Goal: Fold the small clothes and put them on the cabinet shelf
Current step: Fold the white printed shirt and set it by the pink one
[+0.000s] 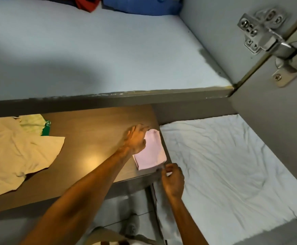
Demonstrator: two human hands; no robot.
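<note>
A small pink cloth point(152, 152), folded into a rectangle, lies at the right end of the brown table point(94, 138). My left hand point(137, 138) rests flat on its far left part with fingers spread. My right hand point(172, 179) pinches the cloth's near right corner at the table's edge. A beige garment point(15, 152) lies spread on the table's left side, with a light green piece with a dark green band point(38, 124) behind it. The pale blue cabinet shelf point(108, 50) stretches above the table.
Red point(87, 4) and blue point(140, 6) clothes sit at the back of the shelf. A metal hinge point(262, 34) holds the open cabinet door point(276, 112) at right. A bed with a wrinkled white sheet point(232, 165) lies right of the table. Tiled floor shows below.
</note>
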